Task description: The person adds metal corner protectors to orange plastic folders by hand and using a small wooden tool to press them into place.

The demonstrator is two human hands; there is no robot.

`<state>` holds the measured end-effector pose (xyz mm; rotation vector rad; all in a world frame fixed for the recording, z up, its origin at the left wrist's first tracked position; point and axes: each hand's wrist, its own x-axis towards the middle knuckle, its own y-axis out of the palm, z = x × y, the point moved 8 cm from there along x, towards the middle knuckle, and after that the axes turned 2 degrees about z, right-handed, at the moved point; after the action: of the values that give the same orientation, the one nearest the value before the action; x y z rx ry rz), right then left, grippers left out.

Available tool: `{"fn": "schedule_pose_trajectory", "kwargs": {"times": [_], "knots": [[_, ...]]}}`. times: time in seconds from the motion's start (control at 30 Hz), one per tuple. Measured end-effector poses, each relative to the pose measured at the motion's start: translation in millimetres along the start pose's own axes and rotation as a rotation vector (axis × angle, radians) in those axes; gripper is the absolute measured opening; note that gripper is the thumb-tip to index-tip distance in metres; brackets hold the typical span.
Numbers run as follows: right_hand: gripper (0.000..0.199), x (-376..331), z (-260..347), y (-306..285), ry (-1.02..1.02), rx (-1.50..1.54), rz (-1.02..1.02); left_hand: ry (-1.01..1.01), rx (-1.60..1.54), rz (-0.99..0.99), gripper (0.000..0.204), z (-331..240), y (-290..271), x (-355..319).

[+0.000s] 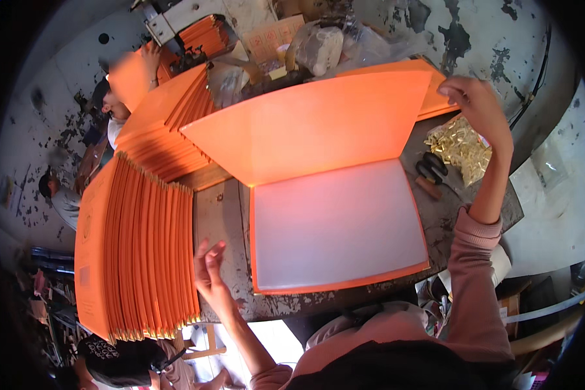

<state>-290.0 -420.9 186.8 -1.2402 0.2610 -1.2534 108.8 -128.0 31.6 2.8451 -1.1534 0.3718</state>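
An orange folder [318,127] lies spread in front of me, its cover standing up at a slant. Its inner side, a pale grey-white sheet [338,224], faces up. My left hand [213,276] is open and empty, between the folder and a thick row of orange folders [153,253] with metal-tipped corners. At the back right, my right hand [478,107] is raised near the cover's upper corner. Its fingers are loosely bent, with nothing visible in them. Other orange folders [442,81] lie just behind it.
On the table's right lie black-handled scissors [432,168] and a heap of small gold metal pieces [461,146]. More orange folders [169,117] are stacked at the back left, with clear plastic bags [364,45] behind. Other people sit at the left, one [114,107] holding orange material.
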Motion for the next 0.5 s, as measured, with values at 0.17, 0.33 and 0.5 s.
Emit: {"fn": "schedule_pose_trajectory", "kwargs": {"times": [0.17, 0.33, 0.5], "knots": [[0.018, 10.0, -3.0, 15.8, -0.164, 0.130, 0.012, 0.547, 0.403, 0.082, 0.032, -125.8, 82.6, 20.3], [0.025, 23.4, 14.8, 33.8, -0.261, 0.326, 0.069, 1.162, 0.811, 0.288, 0.048, -204.8, 241.2, 16.4], [0.019, 20.9, -38.1, 33.6, -0.104, 0.197, 0.199, 1.083, 1.012, 0.420, 0.034, -190.8, 329.4, 49.1]]}}
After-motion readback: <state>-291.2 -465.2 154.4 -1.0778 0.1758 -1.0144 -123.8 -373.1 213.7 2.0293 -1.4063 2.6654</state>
